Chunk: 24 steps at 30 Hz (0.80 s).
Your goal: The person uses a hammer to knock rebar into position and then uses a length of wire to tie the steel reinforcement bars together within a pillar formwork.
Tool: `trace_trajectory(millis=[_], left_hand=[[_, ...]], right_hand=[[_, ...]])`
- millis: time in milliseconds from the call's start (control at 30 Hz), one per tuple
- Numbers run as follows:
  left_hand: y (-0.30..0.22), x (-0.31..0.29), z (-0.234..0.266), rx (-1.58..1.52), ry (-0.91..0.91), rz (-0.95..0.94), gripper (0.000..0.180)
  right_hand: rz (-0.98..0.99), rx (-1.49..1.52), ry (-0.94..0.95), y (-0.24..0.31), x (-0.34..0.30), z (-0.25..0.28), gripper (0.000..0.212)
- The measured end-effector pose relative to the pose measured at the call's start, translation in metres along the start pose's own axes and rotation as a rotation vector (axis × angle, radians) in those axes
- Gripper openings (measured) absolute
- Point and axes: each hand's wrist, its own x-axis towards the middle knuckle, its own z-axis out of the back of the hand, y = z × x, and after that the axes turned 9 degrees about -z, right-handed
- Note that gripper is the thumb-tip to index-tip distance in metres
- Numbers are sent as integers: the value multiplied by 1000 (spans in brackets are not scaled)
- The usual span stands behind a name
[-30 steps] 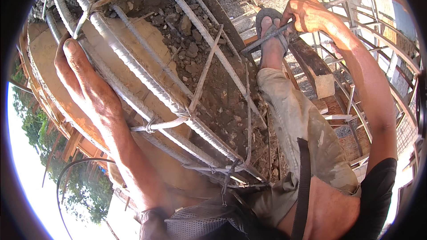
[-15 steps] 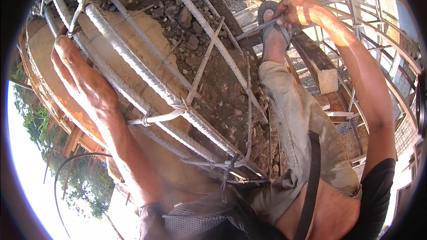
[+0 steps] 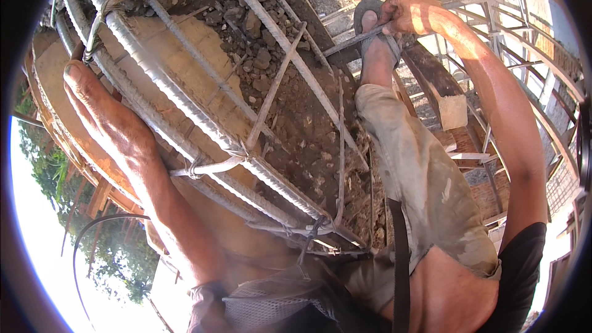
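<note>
My left hand [image 3: 117, 126] lies along the outer side of a cage of ribbed steel bars [image 3: 179, 95], closed over one bar, with most of its fingers hidden underneath. The thumb points toward the top of the view. Far right, my right hand [image 3: 407, 13] is closed at the end of a thin grey bar [image 3: 348, 43] that crosses over my foot in a grey sandal [image 3: 368, 18]. Tie wire [image 3: 196, 168] binds the crosspieces to the cage's long bars.
Tan boards [image 3: 203, 43] and loose rubble [image 3: 259, 55] lie within the cage. Timber pieces [image 3: 454, 111] and thin bars stand right of my bent leg [image 3: 413, 142]. A black strap [image 3: 401, 259] hangs by my thigh. Foliage [image 3: 46, 166] shows beyond the left edge.
The view has shifted slightly, so the cage appears a little farther left. The black strap has swung left. Both hands keep their hold.
</note>
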Motion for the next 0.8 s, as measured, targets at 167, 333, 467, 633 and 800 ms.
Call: trace_trajectory(millis=[167, 333, 467, 633, 800], left_hand=[[-2, -2, 2, 14, -14, 47, 69], [2, -1, 9, 55, 8, 109, 69], [8, 0, 6, 78, 4, 5, 69], [3, 0, 2, -1, 29, 4, 68], [-4, -1, 6, -42, 18, 126, 66]], right_hand=[[162, 240, -301, -42, 15, -7, 27], [100, 134, -106, -58, 8, 27, 25], [104, -202, -154, -1, -1, 5, 33], [73, 161, -251, -23, 26, 21, 26], [110, 269, -251, -46, 23, 49, 18]])
